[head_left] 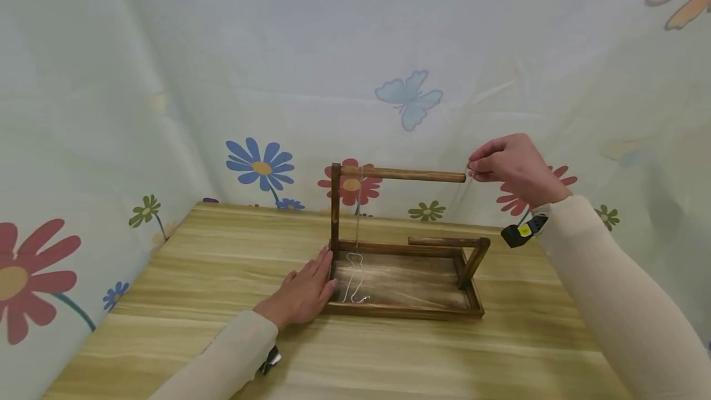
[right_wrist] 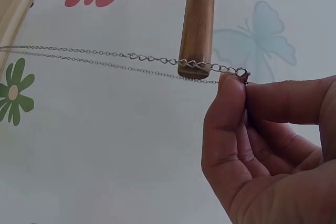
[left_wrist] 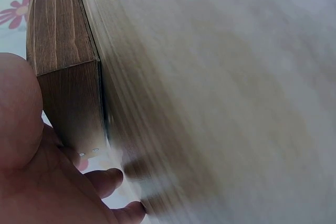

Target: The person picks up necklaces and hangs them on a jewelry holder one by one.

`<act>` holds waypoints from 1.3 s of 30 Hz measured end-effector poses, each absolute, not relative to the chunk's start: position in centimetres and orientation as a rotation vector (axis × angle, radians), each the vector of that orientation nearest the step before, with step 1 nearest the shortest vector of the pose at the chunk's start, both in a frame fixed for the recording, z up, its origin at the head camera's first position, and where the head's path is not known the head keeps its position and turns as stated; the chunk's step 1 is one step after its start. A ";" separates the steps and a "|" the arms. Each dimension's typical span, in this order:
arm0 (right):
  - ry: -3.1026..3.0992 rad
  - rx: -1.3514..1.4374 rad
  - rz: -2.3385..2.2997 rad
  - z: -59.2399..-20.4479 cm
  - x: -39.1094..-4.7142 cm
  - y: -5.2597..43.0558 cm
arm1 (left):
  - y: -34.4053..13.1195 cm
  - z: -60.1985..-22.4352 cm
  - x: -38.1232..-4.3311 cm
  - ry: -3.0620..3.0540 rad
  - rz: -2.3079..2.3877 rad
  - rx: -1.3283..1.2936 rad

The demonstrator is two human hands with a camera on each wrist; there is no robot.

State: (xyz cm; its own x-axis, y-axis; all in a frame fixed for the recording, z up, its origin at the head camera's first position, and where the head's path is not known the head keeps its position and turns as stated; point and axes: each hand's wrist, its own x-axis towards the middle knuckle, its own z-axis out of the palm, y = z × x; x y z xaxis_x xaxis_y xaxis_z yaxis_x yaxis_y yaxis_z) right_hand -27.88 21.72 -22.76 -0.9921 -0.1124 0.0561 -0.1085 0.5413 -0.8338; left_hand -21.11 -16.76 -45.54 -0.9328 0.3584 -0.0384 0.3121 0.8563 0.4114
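My right hand (head_left: 513, 165) pinches a thin silver chain necklace (right_wrist: 152, 59) by its clasp end, between thumb and index finger. In the right wrist view, its two strands stretch leftward beside the tip of the upper bar (right_wrist: 198, 24). That bar belongs to a dark wooden jewelry stand (head_left: 405, 312) with a shallow tray base. Another silver necklace (head_left: 358, 208) hangs from the bar near its post, its lower part lying in the tray. My left hand (head_left: 304, 289) rests against the tray's left end with fingers extended; the left wrist view shows it beside the wooden corner (left_wrist: 73, 98).
A shorter lower bar (head_left: 441, 242) juts leftward from the stand's right post (head_left: 474, 262). The stand sits on a wood-grain table (head_left: 222, 252). Behind the table hangs a pale backdrop (head_left: 311, 48) printed with flowers and butterflies.
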 end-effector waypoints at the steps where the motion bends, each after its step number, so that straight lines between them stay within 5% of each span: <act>1: 2.758 -0.202 -1.483 -22.7 -28.0 21.5 | -16.7 -45.6 -21.1 2.918 0.618 0.530; 21: 2.812 -0.329 -1.368 -21.7 -28.5 16.2 | -16.9 -45.4 -21.1 2.924 0.622 0.528; 39: 2.753 -0.448 -1.277 -24.8 -26.2 11.6 | -16.9 -45.3 -21.2 2.911 0.595 0.538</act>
